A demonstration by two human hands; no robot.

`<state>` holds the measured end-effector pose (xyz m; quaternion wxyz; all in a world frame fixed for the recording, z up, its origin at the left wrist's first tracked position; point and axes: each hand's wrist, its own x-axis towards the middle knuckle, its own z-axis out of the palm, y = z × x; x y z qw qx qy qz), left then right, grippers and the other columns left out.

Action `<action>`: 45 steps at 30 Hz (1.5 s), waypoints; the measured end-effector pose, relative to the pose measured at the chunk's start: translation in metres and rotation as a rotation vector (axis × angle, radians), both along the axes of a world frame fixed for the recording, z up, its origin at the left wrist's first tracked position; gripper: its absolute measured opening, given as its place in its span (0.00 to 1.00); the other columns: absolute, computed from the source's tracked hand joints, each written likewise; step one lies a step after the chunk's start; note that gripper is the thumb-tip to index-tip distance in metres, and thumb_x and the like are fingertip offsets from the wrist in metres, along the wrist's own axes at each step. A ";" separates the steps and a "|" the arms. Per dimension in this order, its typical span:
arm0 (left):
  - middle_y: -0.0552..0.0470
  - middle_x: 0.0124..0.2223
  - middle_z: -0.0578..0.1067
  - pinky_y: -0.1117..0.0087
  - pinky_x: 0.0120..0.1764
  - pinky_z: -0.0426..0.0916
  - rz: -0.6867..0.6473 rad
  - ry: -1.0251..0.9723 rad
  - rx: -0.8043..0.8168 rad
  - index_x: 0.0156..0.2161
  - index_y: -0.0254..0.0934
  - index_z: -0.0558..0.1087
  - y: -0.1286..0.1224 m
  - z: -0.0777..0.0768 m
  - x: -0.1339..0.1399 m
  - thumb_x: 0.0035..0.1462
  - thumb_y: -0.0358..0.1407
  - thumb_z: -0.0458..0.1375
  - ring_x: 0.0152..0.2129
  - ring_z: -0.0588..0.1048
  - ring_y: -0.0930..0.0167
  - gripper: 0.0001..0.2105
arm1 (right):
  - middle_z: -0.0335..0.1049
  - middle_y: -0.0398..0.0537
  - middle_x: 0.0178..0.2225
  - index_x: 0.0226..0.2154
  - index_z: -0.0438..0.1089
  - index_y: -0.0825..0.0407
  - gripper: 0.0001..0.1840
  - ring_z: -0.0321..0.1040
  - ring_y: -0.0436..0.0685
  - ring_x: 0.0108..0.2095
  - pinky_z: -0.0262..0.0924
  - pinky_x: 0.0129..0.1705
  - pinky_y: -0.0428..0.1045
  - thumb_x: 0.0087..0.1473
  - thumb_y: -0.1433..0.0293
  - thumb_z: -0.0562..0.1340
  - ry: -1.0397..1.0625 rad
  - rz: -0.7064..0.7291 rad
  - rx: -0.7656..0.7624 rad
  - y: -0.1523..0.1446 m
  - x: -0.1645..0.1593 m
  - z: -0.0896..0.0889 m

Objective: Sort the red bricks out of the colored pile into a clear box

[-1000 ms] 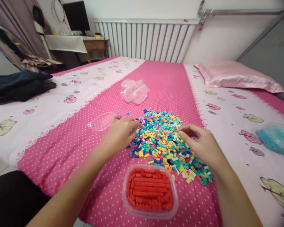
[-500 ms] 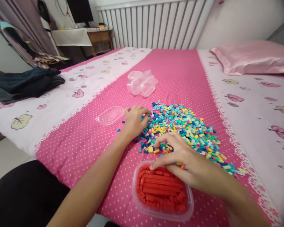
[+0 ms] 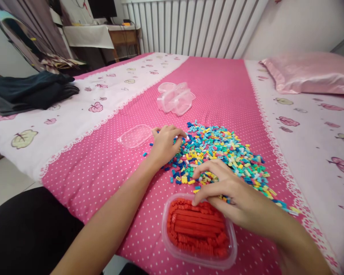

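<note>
Head view: swung the right hand (image 3: 229, 189) from right of the pile (image 3: 229, 145) to over the tub (image 3: 232, 244), bottom centre, with fingers apart. Kept the left hand (image 3: 166, 143) curled mid-frame by the pile; can't tell if pinching anything. Probably best to touch red bricks (image 3: 199, 223) lightly. Got open sheet (image 3: 111, 168) centre-left; mind the bed edge (image 3: 63, 196), lower left.

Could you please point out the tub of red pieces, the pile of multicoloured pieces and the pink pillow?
Tub of red pieces (image 3: 200, 261): head view, on its near rim.
Pile of multicoloured pieces (image 3: 222, 144): head view, near its middle.
Pink pillow (image 3: 312, 73): head view, mid-surface.
</note>
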<state>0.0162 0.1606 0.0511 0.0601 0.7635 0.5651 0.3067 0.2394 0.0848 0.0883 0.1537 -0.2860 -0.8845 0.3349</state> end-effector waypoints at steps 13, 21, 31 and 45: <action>0.53 0.44 0.80 0.58 0.50 0.50 -0.003 0.012 0.005 0.40 0.41 0.78 0.002 -0.002 -0.001 0.64 0.30 0.53 0.44 0.73 0.65 0.11 | 0.63 0.46 0.52 0.39 0.80 0.40 0.22 0.59 0.58 0.57 0.54 0.60 0.59 0.60 0.82 0.57 0.011 0.016 -0.017 0.001 -0.001 -0.001; 0.52 0.42 0.79 0.58 0.48 0.53 -0.033 0.042 0.017 0.40 0.41 0.79 0.004 -0.007 -0.003 0.65 0.30 0.55 0.44 0.74 0.64 0.10 | 0.66 0.45 0.49 0.36 0.79 0.43 0.24 0.63 0.56 0.55 0.55 0.58 0.54 0.56 0.86 0.56 0.092 0.024 -0.055 0.003 0.004 0.004; 0.47 0.48 0.80 0.62 0.48 0.65 -0.460 0.323 -0.057 0.47 0.38 0.77 0.028 0.028 0.031 0.66 0.30 0.55 0.45 0.76 0.63 0.10 | 0.74 0.53 0.45 0.42 0.78 0.49 0.12 0.71 0.63 0.48 0.61 0.55 0.61 0.60 0.67 0.59 0.169 -0.772 0.233 0.060 0.063 -0.036; 0.49 0.40 0.76 0.67 0.42 0.68 -0.516 0.303 -0.226 0.36 0.37 0.79 0.032 0.018 0.026 0.59 0.35 0.65 0.39 0.75 0.66 0.03 | 0.59 0.56 0.65 0.58 0.71 0.47 0.25 0.54 0.68 0.66 0.51 0.66 0.66 0.59 0.61 0.65 -0.179 -0.672 0.157 0.059 0.058 -0.052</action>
